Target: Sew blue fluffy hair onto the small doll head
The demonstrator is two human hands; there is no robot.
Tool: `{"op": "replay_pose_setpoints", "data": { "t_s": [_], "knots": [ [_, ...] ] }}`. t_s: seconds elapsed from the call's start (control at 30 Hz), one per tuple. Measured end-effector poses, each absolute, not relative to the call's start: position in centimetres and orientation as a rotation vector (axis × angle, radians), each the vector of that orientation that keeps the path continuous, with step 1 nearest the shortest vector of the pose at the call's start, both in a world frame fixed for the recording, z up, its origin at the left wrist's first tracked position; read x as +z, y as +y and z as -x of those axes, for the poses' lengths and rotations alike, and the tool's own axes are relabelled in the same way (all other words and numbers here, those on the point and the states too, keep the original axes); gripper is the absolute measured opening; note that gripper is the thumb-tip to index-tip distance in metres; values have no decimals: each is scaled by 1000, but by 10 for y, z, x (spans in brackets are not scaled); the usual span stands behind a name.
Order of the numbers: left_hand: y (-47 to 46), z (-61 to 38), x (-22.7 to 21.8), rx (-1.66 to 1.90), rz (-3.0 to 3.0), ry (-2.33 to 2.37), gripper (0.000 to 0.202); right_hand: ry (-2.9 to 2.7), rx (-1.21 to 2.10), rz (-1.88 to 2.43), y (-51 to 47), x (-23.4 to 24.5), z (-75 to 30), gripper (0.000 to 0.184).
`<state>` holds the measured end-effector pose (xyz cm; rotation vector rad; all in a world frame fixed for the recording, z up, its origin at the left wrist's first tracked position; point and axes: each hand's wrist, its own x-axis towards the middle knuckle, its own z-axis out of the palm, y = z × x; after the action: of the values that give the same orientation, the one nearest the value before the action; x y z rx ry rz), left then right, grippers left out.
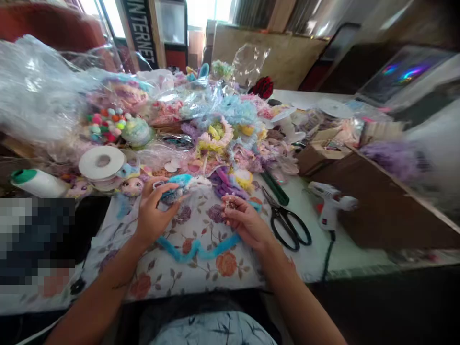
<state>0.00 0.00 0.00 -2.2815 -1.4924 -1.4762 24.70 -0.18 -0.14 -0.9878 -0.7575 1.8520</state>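
My left hand (153, 208) is closed around a fuzzy blue and grey bundle (178, 188), with a whitish fluffy end (199, 183) beside it. Between the pinched fingers of my right hand (247, 220) is a small whitish, bead-like piece (230, 204), too small to name surely. A bright blue fuzzy strip (197, 249), bent in a zigzag, lies on the flowered cloth (168, 278) below and between both hands. Just beyond my right fingertips sit purple fuzzy loops (224, 182) and a yellow fluffy piece (243, 179).
Black-handled scissors (289, 225), a green-handled tool (276, 189) and a white glue gun (328, 203) lie to the right, near a brown box (388, 206). Leftward are a ribbon spool (89, 163) and a thread cone (39, 183). Pastel trims (237, 115) and clear plastic (36, 86) heap behind.
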Motion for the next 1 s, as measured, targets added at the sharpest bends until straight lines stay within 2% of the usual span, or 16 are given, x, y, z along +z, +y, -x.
{"op": "replay_pose_setpoints", "data": {
  "t_s": [0.33, 1.0],
  "knots": [
    [-1, -3, 2, -1532, 2292, -1502, 25, -994, 1632, 1121, 9, 3, -249, 26],
    [-1, -4, 2, -1548, 2301, -1505, 27, -872, 1590, 1127, 14, -7, -244, 29]
  ]
}}
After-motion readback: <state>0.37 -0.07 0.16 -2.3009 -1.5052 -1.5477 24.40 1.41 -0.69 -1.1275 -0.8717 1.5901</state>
